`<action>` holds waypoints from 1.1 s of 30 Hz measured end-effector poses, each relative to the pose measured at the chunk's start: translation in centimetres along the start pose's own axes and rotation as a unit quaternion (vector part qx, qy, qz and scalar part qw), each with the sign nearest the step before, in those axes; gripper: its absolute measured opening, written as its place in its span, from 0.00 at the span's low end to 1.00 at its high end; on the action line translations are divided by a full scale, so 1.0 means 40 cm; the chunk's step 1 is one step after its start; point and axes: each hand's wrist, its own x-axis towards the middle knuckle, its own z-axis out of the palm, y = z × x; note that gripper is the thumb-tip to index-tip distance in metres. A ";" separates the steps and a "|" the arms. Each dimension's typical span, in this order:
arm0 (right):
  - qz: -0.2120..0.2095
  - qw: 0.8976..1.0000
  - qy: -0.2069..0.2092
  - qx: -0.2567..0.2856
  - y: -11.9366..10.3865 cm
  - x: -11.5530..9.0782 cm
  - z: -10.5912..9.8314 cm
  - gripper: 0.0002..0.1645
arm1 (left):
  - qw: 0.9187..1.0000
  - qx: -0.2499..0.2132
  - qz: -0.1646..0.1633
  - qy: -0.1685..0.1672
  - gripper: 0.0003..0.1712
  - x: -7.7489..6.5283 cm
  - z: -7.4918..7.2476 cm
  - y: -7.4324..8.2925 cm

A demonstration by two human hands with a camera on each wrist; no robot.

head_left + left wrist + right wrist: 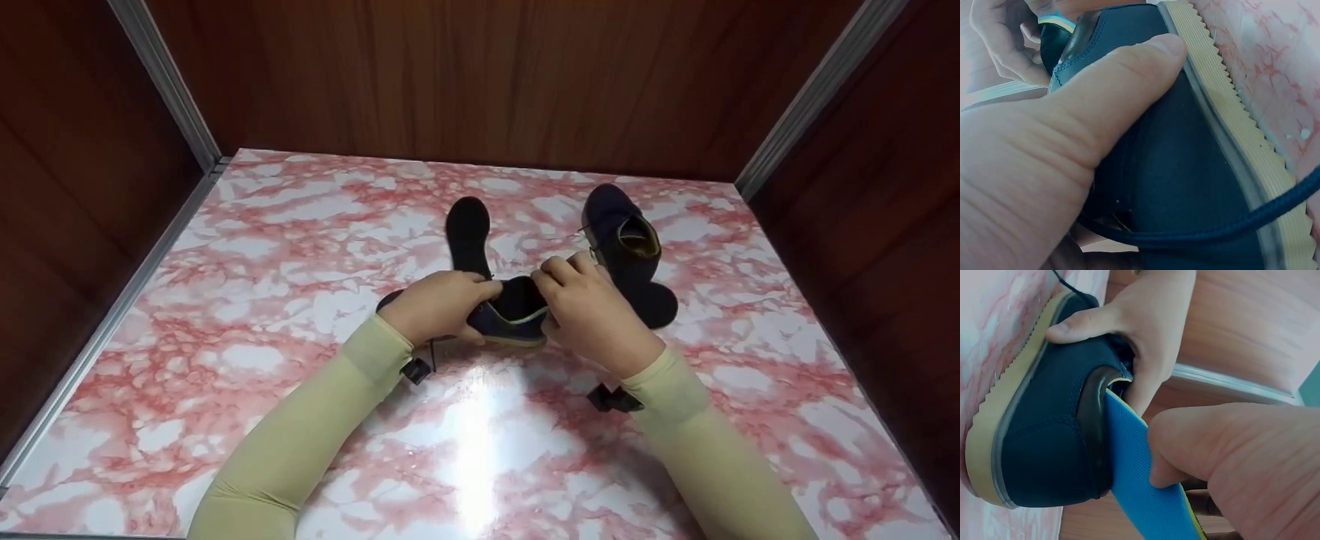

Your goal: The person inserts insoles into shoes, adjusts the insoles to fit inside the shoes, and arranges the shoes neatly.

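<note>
A dark navy shoe (504, 328) with a pale ridged sole sits near the middle of the table. My left hand (441, 306) grips its front part, the thumb lying along the side near the sole in the left wrist view. In the right wrist view, my right hand (1207, 450) pinches an insole (1140, 464) with a blue mesh face and yellow edge. One end of this insole is inside the shoe's opening; the rest sticks out past the heel collar. A loose dark lace (1230, 228) crosses the shoe's side.
A black insole (467, 229) lies flat behind the held shoe. The second navy shoe (611, 217) stands at the back right, and another black insole (654, 304) lies by its heel. Brown wood-look panels (480, 82) enclose the red-and-white marbled table (255, 300).
</note>
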 end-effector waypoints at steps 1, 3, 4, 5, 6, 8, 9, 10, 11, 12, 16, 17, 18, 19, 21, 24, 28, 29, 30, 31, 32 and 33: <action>0.000 1.000 0.000 0.002 -0.001 0.001 0.002 0.33 | 1.000 -0.001 -0.002 -0.001 0.33 0.000 0.000 0.000; 0.000 1.000 -0.002 0.006 -0.001 0.001 0.006 0.33 | 1.000 -0.003 -0.005 -0.004 0.33 0.000 0.001 0.002; -0.001 1.000 -0.002 0.008 -0.001 0.002 0.008 0.32 | 1.000 -0.004 -0.007 -0.005 0.33 0.000 0.000 0.002; -0.001 1.000 -0.002 0.010 -0.001 0.003 0.010 0.32 | 1.000 -0.004 -0.009 -0.006 0.33 -0.001 0.000 0.002; -0.001 1.000 -0.002 0.013 -0.001 0.004 0.011 0.32 | 1.000 -0.003 -0.010 -0.007 0.33 -0.001 0.000 0.002; -0.001 1.000 0.000 0.017 -0.001 0.005 0.014 0.32 | 1.000 -0.004 -0.013 -0.008 0.33 -0.001 0.001 0.002; -0.001 1.000 0.002 0.019 -0.002 0.005 0.015 0.31 | 1.000 -0.003 -0.013 -0.008 0.33 -0.001 0.001 0.002; -0.002 1.000 0.004 0.020 -0.002 0.005 0.015 0.31 | 1.000 -0.003 -0.013 -0.008 0.32 -0.001 0.001 0.001; -0.004 1.000 0.006 0.021 -0.003 0.006 0.016 0.31 | 1.000 -0.003 -0.013 -0.008 0.32 0.000 0.001 0.001; -0.005 1.000 0.008 0.020 -0.004 0.005 0.016 0.31 | 1.000 -0.004 -0.013 -0.007 0.33 0.000 0.002 0.001; -0.003 1.000 0.007 0.021 -0.005 0.004 0.019 0.33 | 1.000 -0.006 -0.013 -0.005 0.33 -0.001 0.002 0.002; -0.001 1.000 0.004 0.022 -0.005 0.004 0.019 0.34 | 1.000 -0.006 -0.012 -0.003 0.32 0.000 0.002 0.002; 0.003 1.000 0.000 0.024 -0.005 0.003 0.020 0.35 | 1.000 -0.005 -0.011 -0.002 0.32 0.000 0.001 0.003; 0.006 1.000 -0.005 0.025 -0.004 0.002 0.020 0.35 | 1.000 -0.005 -0.011 -0.001 0.32 0.000 0.002 0.003; 0.013 0.999 -0.016 0.026 -0.002 0.001 0.020 0.37 | 1.000 -0.003 -0.011 -0.001 0.33 0.000 0.003 0.003; 0.022 0.999 -0.032 0.032 0.002 -0.002 0.018 0.39 | 1.000 -0.001 -0.012 -0.004 0.33 0.000 0.003 0.004; 0.032 0.997 -0.058 0.045 0.014 -0.006 0.011 0.43 | 1.000 -0.005 -0.016 -0.006 0.34 0.001 -0.001 0.004; 0.035 0.996 -0.069 0.052 0.017 -0.006 0.009 0.45 | 1.000 -0.006 -0.017 -0.006 0.34 0.001 -0.001 0.004; 0.038 0.994 -0.082 0.057 0.021 -0.007 0.007 0.46 | 1.000 -0.006 -0.018 -0.005 0.34 0.001 -0.002 0.004; 0.043 0.992 -0.097 0.063 0.025 -0.007 0.005 0.47 | 1.000 -0.006 -0.018 -0.005 0.34 0.000 -0.002 0.004; 0.048 0.990 -0.111 0.069 0.030 -0.008 0.003 0.48 | 1.000 -0.004 -0.017 -0.004 0.34 0.000 -0.001 0.003; 0.055 0.988 -0.125 0.075 0.034 -0.008 0.001 0.49 | 1.000 -0.002 -0.016 -0.003 0.34 0.000 0.000 0.002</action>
